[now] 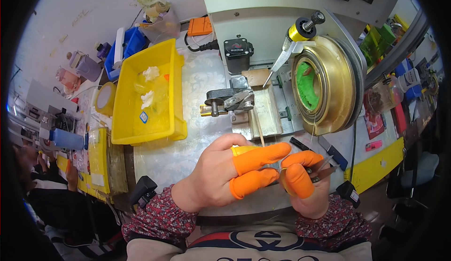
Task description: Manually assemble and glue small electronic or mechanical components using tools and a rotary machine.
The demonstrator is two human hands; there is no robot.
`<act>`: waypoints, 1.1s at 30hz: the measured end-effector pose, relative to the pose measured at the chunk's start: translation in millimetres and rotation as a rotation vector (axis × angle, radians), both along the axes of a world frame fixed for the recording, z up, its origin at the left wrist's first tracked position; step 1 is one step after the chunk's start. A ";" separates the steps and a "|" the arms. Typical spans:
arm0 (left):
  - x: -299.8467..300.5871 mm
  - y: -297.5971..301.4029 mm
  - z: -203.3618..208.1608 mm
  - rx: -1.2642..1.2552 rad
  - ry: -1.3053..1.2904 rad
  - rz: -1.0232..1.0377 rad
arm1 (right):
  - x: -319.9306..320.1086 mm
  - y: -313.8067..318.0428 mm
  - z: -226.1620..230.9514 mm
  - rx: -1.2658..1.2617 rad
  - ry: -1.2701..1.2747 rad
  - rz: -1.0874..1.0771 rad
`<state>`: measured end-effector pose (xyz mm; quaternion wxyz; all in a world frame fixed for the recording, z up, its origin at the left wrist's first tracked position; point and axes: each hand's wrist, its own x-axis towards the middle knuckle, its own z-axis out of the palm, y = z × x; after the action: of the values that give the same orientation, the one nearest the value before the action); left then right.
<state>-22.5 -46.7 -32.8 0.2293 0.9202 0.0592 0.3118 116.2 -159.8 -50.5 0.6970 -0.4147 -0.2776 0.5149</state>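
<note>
Two hands meet low at centre, just in front of our chest. Our right hand (307, 186) is clamped on metal tweezers (324, 169), tips pointing right. Our left hand (225, 172), orange finger cots (258, 157) on its fingers, curls in against the right; whether it pinches anything we cannot tell. Just beyond them on the desk (188, 153) stands a winding machine with a brass wheel (331, 85). Left of it sits a yellow bin (145, 92).
</note>
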 end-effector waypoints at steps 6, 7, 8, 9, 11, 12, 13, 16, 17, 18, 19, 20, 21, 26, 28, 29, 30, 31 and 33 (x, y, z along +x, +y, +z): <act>-0.9 -1.7 -8.0 0.007 -0.075 0.015 | 0.5 1.8 1.1 -0.006 -0.050 -0.014; -1.4 -1.6 -8.1 -0.003 -0.063 0.017 | 0.1 2.7 2.2 -0.006 -0.050 -0.012; -1.1 -2.4 -8.1 -0.003 -0.063 0.019 | -0.6 3.9 4.1 -0.021 -0.047 -0.017; -0.1 -4.2 -8.0 -0.040 -0.096 0.048 | -1.1 4.9 5.1 -0.036 -0.044 -0.021; 2.8 -10.9 -8.3 -0.076 -0.132 0.075 | -0.1 5.0 5.2 -0.037 -0.085 -0.002; 3.8 -16.2 -9.2 -0.245 -0.162 0.092 | 0.9 5.0 5.1 -0.039 -0.124 0.017; 4.8 -19.7 -9.4 -0.414 -0.191 0.108 | 2.7 4.6 4.4 -0.039 -0.124 0.018; 6.1 -22.5 -4.8 -0.619 -0.233 0.086 | 11.4 4.3 0.3 0.117 -0.087 0.194; 4.0 -23.1 -1.6 -0.691 -0.203 0.075 | 14.9 4.1 -2.4 0.151 -0.108 0.276; 3.2 -23.7 0.3 -0.689 -0.203 0.076 | 16.7 3.9 -3.4 0.185 -0.130 0.357; 2.5 -24.0 1.2 -0.735 -0.204 0.080 | 15.1 3.0 0.6 0.167 -0.077 0.377; 2.3 -24.5 1.8 -0.781 -0.204 0.083 | 13.8 2.5 5.7 0.167 -0.078 0.377; 2.3 -25.3 2.1 -0.781 -0.204 0.082 | 13.1 2.6 11.1 0.125 -0.146 0.375; 1.6 -25.8 0.2 -0.902 -0.229 0.041 | 16.8 7.7 18.3 0.038 -0.334 0.362; 1.5 -24.9 2.9 -0.904 -0.208 0.049 | 17.7 8.4 21.6 0.005 -0.387 0.383; 1.4 -24.7 3.8 -0.906 -0.187 0.056 | 17.0 9.3 22.0 0.003 -0.386 0.383; 1.5 -24.9 3.4 -0.908 -0.186 0.057 | 15.6 10.4 22.3 0.025 -0.411 0.356; 1.7 -25.0 2.8 -0.927 -0.187 0.063 | 14.4 11.8 22.5 0.049 -0.437 0.331; 2.0 -25.2 0.7 -0.948 -0.189 0.070 | 13.6 13.9 22.8 0.044 -0.479 0.313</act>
<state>-20.6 -72.0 -32.1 0.6170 0.6794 0.2048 0.3401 129.8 -146.0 -27.7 0.5325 -0.4615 -0.5059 0.4975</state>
